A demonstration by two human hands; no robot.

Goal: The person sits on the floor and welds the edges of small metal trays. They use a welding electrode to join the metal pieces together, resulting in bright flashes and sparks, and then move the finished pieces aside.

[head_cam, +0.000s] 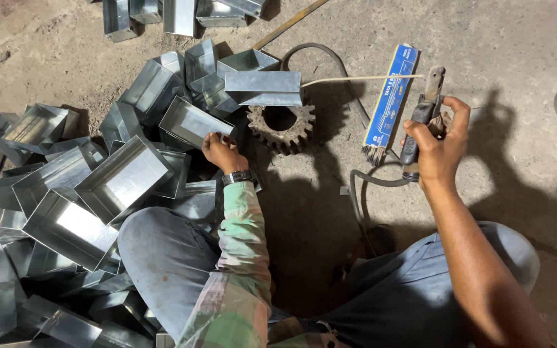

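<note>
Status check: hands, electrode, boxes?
Right hand grips electrode holder, rod tip at box on gear. Left hand on tray.

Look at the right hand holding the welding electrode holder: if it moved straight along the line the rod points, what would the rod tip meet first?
The right hand grips the electrode holder, whose rod points left. Its tip already sits at the edge of the sheet-metal box above the gear, so that box comes first, though depth is unclear.
</note>
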